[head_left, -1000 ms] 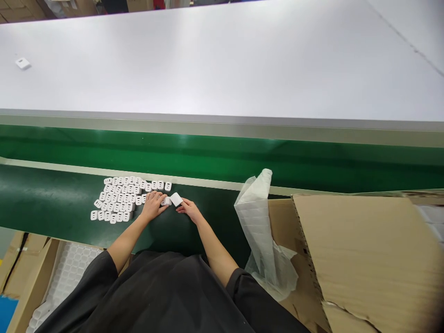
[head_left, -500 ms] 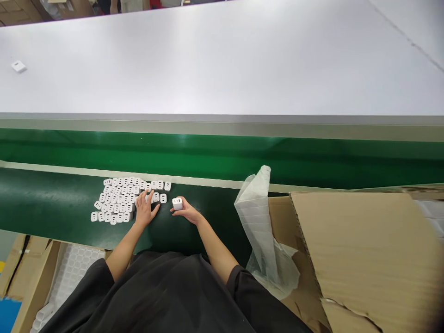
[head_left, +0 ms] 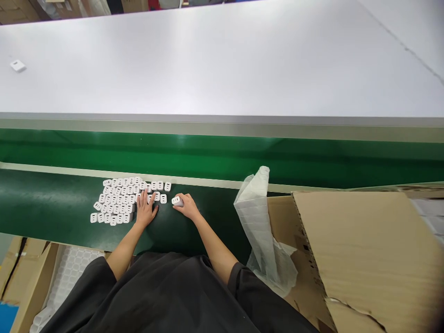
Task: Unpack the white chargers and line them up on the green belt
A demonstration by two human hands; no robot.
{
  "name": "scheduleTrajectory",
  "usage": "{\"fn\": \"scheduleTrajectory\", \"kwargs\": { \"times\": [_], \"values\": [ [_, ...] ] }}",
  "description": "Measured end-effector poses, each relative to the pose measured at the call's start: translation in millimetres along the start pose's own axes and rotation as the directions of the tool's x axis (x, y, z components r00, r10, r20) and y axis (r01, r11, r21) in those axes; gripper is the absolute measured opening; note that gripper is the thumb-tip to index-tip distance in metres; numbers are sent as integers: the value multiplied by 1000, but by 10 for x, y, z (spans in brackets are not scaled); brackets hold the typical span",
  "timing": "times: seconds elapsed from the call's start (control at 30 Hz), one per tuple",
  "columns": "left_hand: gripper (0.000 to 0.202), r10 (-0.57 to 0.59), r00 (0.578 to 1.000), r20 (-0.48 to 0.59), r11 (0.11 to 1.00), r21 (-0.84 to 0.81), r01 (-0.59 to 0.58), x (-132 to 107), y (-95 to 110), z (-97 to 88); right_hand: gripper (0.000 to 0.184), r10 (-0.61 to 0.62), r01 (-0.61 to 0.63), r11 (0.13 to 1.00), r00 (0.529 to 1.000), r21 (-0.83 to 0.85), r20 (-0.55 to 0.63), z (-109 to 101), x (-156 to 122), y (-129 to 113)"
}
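My right hand [head_left: 188, 206] grips a white charger block [head_left: 177, 201] between thumb and fingers, its slotted face turned up and to the left. To the left, my left hand [head_left: 145, 210] lies with fingers spread over the right part of a group of white charger blocks [head_left: 118, 199]. Its fingertips cover some of them. The blocks stand close together in uneven rows on the dark green work surface [head_left: 52, 199], most with slotted faces up. A few blocks [head_left: 163, 199] sit in the space between my two hands.
A white shelf [head_left: 222, 69] spans the far side, with one white block [head_left: 18, 65] on its left. At right stands an open cardboard box [head_left: 364, 249] with a translucent foam sheet [head_left: 256, 222] over its edge. Lower left, another box holds a white honeycomb tray [head_left: 74, 266].
The charger block in my right hand has turned and my fingers now come over it from the right. My left hand has shifted slightly, still over the blocks.
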State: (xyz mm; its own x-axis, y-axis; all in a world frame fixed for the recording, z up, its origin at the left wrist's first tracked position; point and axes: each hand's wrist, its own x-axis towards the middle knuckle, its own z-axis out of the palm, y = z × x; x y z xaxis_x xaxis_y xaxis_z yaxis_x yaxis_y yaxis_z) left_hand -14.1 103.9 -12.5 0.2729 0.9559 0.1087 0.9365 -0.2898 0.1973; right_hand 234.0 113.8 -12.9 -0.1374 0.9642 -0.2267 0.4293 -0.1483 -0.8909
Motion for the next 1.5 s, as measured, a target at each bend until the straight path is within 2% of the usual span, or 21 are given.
{"fn": "scheduleTrajectory", "kwargs": {
  "times": [0.17, 0.3, 0.43, 0.57, 0.67, 0.77, 0.9, 1.03, 1.13, 1.23, 1.27, 1.3, 1.33, 1.37, 1.4, 1.43, 1.5],
  "values": [
    [57, 19, 1000, -9, 1000, 13, -19, 9, -26, -26, 47, -45, 44, 998, 998, -33, -32, 74, 31, -67],
    [59, 2, 999, -35, 1000, 29, -1, -30, 22, -38, 50, -4, 1, 1000, 995, -23, -100, 109, 41, -54],
    [58, 11, 999, -33, 999, 31, -10, -54, 93, -41, 58, 23, -22, 999, 999, 43, -45, 222, 74, -44],
    [58, 37, 999, -21, 999, 28, -37, -5, 205, -33, 82, 45, -42, 991, 999, 126, -21, 427, 67, -80],
    [56, 76, 997, -22, 997, 11, -76, 70, 323, -60, 86, 104, -89, 982, 992, 169, -77, 453, -124, -60],
    [51, 136, 990, -48, 990, -36, -138, 159, 462, -117, 82, 163, -135, 968, 979, 210, -124, 280, -553, 28],
    [52, 186, 975, -120, 974, -106, -198, 321, 672, -104, 67, 288, -232, 939, 934, 254, -214, -162, -1466, 179],
    [54, 243, 956, -163, 944, -188, -272, 451, 1044, -63, 43, 385, -318, 910, 886, 265, -259, -739, -2729, 155],
    [57, 273, 936, -221, 886, -321, -334, 563, 1484, -219, 31, 371, -326, 914, 912, 243, -173, -1257, -3720, -192],
    [58, 265, 912, -314, 809, -443, -387, 712, 2019, -591, 38, 283, -270, 936, 959, 227, -29, -1825, -4455, -868],
    [57, 265, 896, -357, 774, -475, -419, 756, 2203, -748, 44, 157, -172, 960, 984, 219, 83, -2022, -4608, -1116],
    [55, 269, 873, -407, 736, -498, -459, 791, 2381, -911, 47, 27, -51, 974, 993, 220, 113, -2223, -4711, -1341],
    [54, 280, 844, -457, 695, -510, -507, 815, 2550, -1070, 48, -61, 50, 981, 997, 187, 56, -2432, -4766, -1522],
    [53, 285, 812, -509, 653, -518, -553, 825, 2703, -1219, 50, -80, 83, 993, 996, 87, -35, -2648, -4778, -1643],
    [52, 288, 781, -555, 611, -521, -596, 824, 2836, -1349, 52, -54, 48, 998, 987, -41, -150, -2874, -4751, -1694],
    [51, 293, 749, -594, 569, -521, -636, 813, 2947, -1457, 54, 14, -62, 984, 962, -170, -272, -3109, -4693, -1675],
    [50, 309, 694, -651, 505, -506, -699, 772, 3089, -1594, 64, 189, -374, 859, 866, -350, -462, -3596, -4506, -1463]
  ]
}}
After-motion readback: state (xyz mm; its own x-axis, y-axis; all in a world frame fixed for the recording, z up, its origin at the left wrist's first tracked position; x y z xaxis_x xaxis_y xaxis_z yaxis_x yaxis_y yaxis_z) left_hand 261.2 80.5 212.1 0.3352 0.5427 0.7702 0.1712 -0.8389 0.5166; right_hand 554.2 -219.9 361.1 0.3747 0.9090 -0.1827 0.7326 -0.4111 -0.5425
